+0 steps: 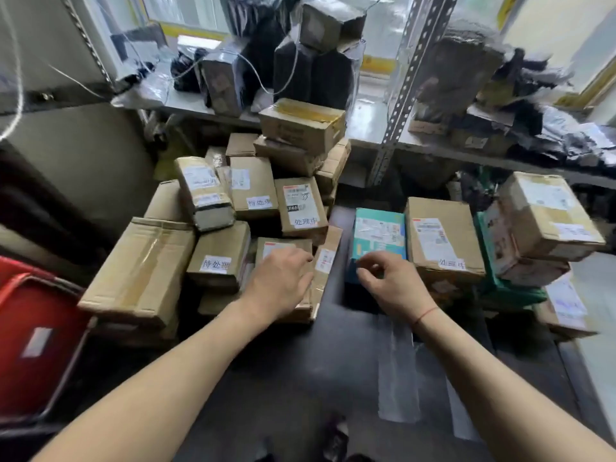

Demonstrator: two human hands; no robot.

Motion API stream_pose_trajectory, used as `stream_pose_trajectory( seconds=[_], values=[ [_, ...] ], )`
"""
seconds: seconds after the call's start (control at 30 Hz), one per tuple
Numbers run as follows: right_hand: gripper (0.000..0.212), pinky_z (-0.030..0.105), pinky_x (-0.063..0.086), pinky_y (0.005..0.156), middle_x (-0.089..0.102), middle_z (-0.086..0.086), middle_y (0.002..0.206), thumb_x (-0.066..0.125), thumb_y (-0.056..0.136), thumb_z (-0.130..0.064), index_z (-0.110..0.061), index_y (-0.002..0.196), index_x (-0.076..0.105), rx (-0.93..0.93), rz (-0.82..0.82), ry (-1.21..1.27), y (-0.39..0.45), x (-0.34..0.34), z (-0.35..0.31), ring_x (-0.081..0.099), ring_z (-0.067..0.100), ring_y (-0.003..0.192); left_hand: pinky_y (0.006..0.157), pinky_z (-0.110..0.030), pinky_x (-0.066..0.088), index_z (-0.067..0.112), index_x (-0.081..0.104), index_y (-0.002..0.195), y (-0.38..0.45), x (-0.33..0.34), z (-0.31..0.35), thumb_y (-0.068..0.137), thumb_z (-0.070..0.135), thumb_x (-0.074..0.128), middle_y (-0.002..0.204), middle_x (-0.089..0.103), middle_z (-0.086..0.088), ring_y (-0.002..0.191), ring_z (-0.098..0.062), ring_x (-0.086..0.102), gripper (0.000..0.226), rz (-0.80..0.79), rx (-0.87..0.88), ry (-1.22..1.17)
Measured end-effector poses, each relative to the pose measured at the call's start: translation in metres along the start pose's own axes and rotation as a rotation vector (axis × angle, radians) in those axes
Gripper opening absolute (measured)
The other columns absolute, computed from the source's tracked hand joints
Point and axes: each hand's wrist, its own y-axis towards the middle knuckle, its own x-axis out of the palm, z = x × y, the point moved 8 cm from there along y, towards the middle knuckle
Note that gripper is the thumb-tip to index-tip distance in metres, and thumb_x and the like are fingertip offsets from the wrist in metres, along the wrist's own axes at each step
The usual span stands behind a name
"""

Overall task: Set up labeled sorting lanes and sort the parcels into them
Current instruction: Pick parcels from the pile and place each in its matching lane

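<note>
Two heaps of parcels lie before me on the dark floor (336,355): a big tumbled pile of brown cardboard boxes on my left and a smaller group on my right, with a bare strip of floor between them. My left hand (283,281) rests flat, fingers straight, on a low brown cardboard box with a white shipping label (276,250) at the near edge of the left pile. My right hand (390,281) hovers at the near end of a teal printed carton (378,233), fingers loosely curled with thumb and forefinger drawn close; whether they pinch anything I cannot tell.

Several boxes already carry handwritten white tags, such as the squat brown box (221,258) just left of my hand and the tall brown box with a red-edged label (440,238) touching the teal carton's right side. I judge the step in hand is tagging or placing the teal carton in the right lane.

To do it well, I should read each tag before moving anything, keep the gap between heaps open, and set the carton square beside its neighbour with the label up. The left pile looks unsteady, so I'd lift from its top, not pull from the base.

Beyond stand a grey metal shelf (410,85) loaded with dark wrapped packages, and a red plastic crate (30,328) at far left.
</note>
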Motion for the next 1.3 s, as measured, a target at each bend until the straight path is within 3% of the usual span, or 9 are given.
stream_pose_trajectory(
  seconds=[0.17,0.4,0.53,0.63,0.73,0.9,1.1,1.17,1.3],
  values=[
    [0.02,0.022,0.049,0.087,0.072,-0.005,0.11,0.069,0.099,-0.024,-0.019,0.117,0.075,0.003,-0.097,0.015,0.009,0.048,-0.008,0.064,0.007,0.094,0.117,-0.035,0.037,0.013,0.069,0.135,-0.018,0.01,-0.057,0.099,0.026,0.07,0.146,0.062,-0.006,0.137,-0.026,0.055,0.038,-0.026,-0.158,-0.027],
    [0.028,0.035,0.057,0.093,0.072,-0.003,0.109,0.067,0.097,-0.029,-0.018,0.123,0.072,0.093,-0.211,0.096,0.024,0.105,0.006,0.068,0.012,0.097,0.122,-0.033,0.033,0.012,0.059,0.146,-0.035,0.022,-0.093,0.101,0.024,0.066,0.156,0.052,-0.004,0.148,-0.021,0.044,0.046,-0.045,-0.315,-0.048],
    [0.046,0.036,0.052,0.103,0.068,0.005,0.13,0.065,0.099,-0.026,-0.014,0.142,0.058,0.164,-0.247,0.153,0.027,0.127,0.006,0.065,0.02,0.116,0.123,-0.034,0.03,0.012,0.053,0.149,-0.038,0.031,-0.103,0.103,0.024,0.064,0.158,0.048,-0.006,0.151,-0.023,0.04,0.049,-0.078,-0.378,-0.107],
    [0.053,0.029,0.045,0.106,0.063,0.001,0.142,0.065,0.101,-0.027,-0.018,0.15,0.049,0.201,-0.289,0.227,0.024,0.14,0.001,0.061,0.021,0.129,0.117,-0.034,0.035,0.017,0.044,0.152,-0.036,0.04,-0.104,0.102,0.023,0.063,0.154,0.048,-0.001,0.144,-0.021,0.045,0.054,-0.127,-0.403,-0.16],
    [0.058,0.022,0.041,0.106,0.062,-0.003,0.146,0.065,0.101,-0.031,-0.026,0.153,0.041,0.214,-0.352,0.274,0.023,0.156,-0.001,0.06,0.017,0.133,0.116,-0.041,0.041,0.021,0.035,0.155,-0.03,0.05,-0.107,0.1,0.022,0.061,0.154,0.046,-0.001,0.14,-0.024,0.048,0.061,-0.167,-0.417,-0.208],
    [0.071,0.016,0.036,0.105,0.057,-0.002,0.15,0.059,0.106,-0.027,-0.028,0.165,0.019,0.264,-0.397,0.298,0.018,0.168,-0.001,0.058,0.017,0.135,0.123,-0.048,0.036,0.02,0.011,0.166,-0.024,0.059,-0.112,0.103,0.026,0.054,0.171,0.023,-0.01,0.154,-0.032,0.033,0.076,-0.217,-0.383,-0.147],
    [0.072,0.037,0.047,0.115,0.057,-0.007,0.151,0.061,0.104,-0.029,-0.033,0.165,0.022,0.296,-0.357,0.343,0.01,0.16,-0.005,0.061,0.014,0.131,0.12,-0.047,0.039,0.021,0.023,0.164,-0.023,0.045,-0.113,0.104,0.031,0.054,0.168,0.033,-0.007,0.149,-0.032,0.041,0.069,-0.231,-0.326,-0.125],
    [0.073,0.046,0.056,0.106,0.06,-0.007,0.148,0.062,0.102,-0.035,-0.036,0.164,0.024,0.319,-0.354,0.346,0.004,0.154,-0.004,0.065,0.015,0.124,0.116,-0.046,0.043,0.02,0.032,0.16,-0.022,0.033,-0.105,0.104,0.032,0.054,0.159,0.046,-0.004,0.141,-0.029,0.05,0.062,-0.218,-0.287,-0.1],
    [0.063,0.038,0.066,0.079,0.065,-0.009,0.139,0.061,0.102,-0.033,-0.037,0.158,0.033,0.354,-0.343,0.38,-0.017,0.142,-0.003,0.07,0.012,0.109,0.106,-0.043,0.049,0.019,0.048,0.151,-0.026,0.009,-0.077,0.107,0.03,0.053,0.142,0.062,-0.002,0.127,-0.026,0.06,0.046,-0.207,-0.21,-0.03]
  ],
)
